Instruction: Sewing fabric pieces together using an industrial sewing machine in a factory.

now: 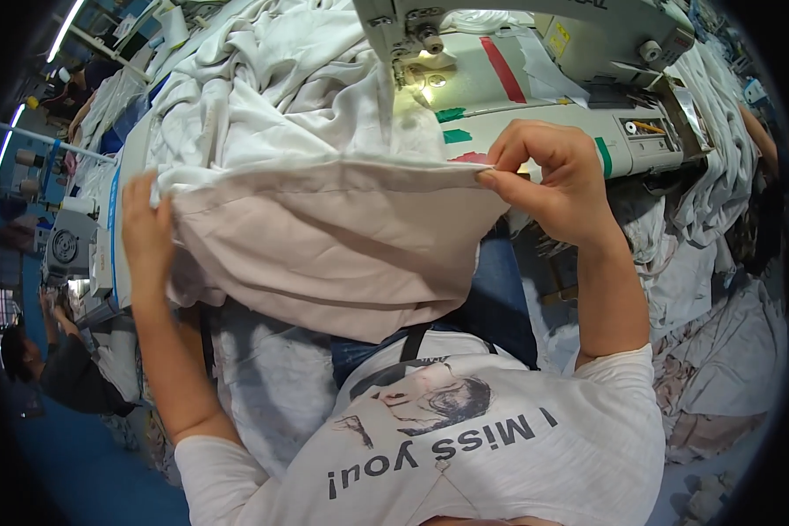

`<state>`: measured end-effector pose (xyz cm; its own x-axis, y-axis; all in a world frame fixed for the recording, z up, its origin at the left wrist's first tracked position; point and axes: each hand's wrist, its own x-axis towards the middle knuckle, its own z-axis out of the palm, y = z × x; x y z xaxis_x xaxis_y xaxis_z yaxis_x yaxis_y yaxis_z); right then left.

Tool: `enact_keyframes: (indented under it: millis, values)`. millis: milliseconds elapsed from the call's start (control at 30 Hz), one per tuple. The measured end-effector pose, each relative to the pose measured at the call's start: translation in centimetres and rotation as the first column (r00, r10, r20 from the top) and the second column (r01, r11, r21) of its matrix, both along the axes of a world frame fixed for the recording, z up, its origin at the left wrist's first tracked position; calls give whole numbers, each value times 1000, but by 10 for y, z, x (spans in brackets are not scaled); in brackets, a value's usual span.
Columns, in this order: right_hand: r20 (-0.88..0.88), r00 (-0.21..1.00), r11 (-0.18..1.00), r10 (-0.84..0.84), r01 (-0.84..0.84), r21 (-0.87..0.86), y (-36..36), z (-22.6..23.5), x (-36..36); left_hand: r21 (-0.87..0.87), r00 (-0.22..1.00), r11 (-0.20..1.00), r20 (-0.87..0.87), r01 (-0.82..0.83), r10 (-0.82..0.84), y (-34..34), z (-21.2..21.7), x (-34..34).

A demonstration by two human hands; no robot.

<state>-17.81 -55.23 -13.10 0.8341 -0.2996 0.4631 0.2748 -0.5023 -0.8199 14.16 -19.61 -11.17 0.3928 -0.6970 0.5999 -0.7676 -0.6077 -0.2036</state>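
A pale, pinkish-white piece of cloth (342, 237) with a seam along its upper edge is spread between my two hands, its lower part hanging over my lap. My right hand (552, 180) pinches its upper right corner between thumb and fingers, just in front of the sewing machine's bed. At the left end of the same edge is my left hand (149, 228), slightly smeared by motion, with fingers bent around the cloth. Behind it, a big heap of white fabric (272, 79) covers the table left of the sewing machine (543, 26), whose needle area is lit.
Red and green tape marks the machine bed (473, 74). A small open tray (649, 129) sits at its right end. More white fabric (719, 149) hangs at the right, with piled cloth (719, 368) below. Another person (74, 373) works at the far left.
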Motion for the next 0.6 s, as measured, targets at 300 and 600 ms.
enact_keyframes:
  millis: [300,600]
  values:
    - [51,998,924,33,-11,-383,19,15,17,-279,193,809,-883,518,-429,-187,12,-170]
    - [-143,989,944,-36,-13,-329,16,14,16,-201,241,852,-905,484,-351,-191,4,-167]
